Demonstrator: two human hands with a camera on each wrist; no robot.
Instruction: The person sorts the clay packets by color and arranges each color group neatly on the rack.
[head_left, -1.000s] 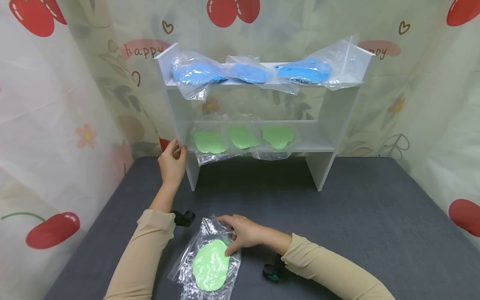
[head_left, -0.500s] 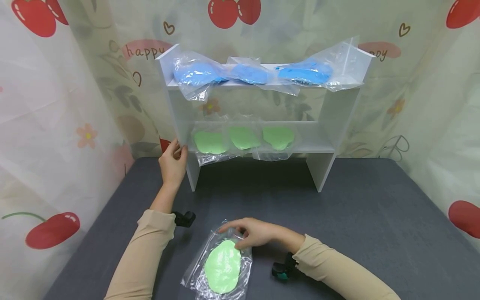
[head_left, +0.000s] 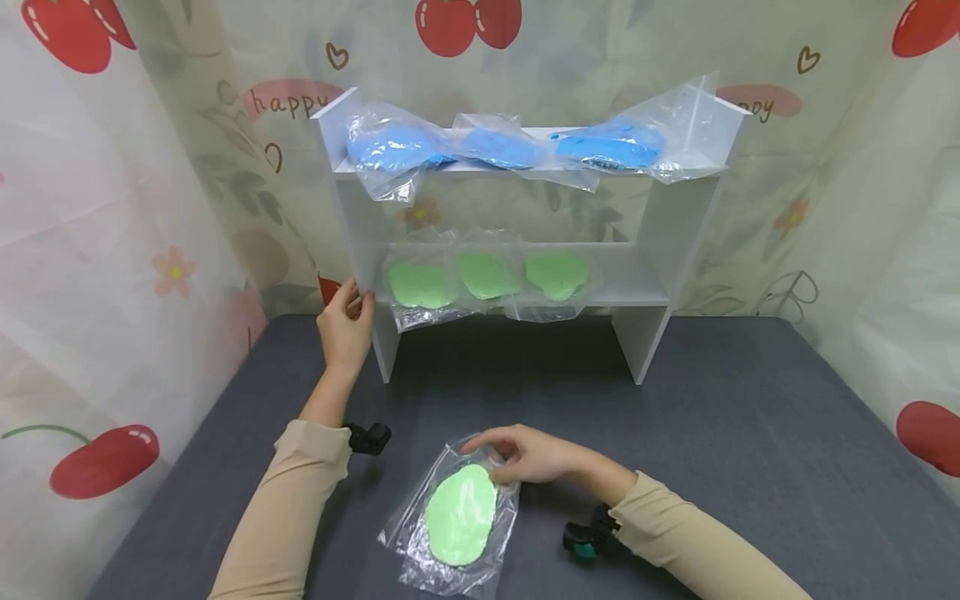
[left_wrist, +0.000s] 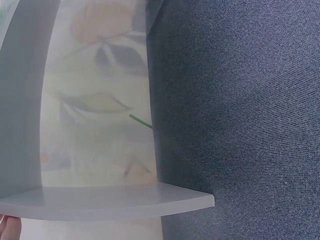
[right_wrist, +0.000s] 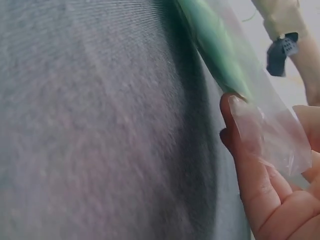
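Observation:
My right hand point(head_left: 536, 454) pinches the upper right edge of a clear plastic bag point(head_left: 420, 517) above the dark table. Inside the bag shows a flat, rounded light-green piece point(head_left: 461, 515). The right wrist view has the bag's corner point(right_wrist: 272, 142) between thumb and fingers, its green content point(right_wrist: 215, 42) beyond them. My left hand point(head_left: 347, 325) grips the left side panel of a white two-tier shelf point(head_left: 630, 287). Only the left fingertips point(left_wrist: 10, 229) reach into the left wrist view, at the panel's edge; the other fingers are partly hidden.
On the middle board lie several bagged green pieces point(head_left: 486, 275). Bagged blue pieces point(head_left: 611, 143) lie along the top board, some bags hanging over its edge. The shelf stands at the back of the dark table point(head_left: 750, 433). Printed curtains point(head_left: 862, 208) surround it, with a thin cable point(head_left: 798, 287) at right.
The right hand has shifted to the right and slightly away from me, carrying the green-filled bag along. The left hand has stayed at the shelf's side panel.

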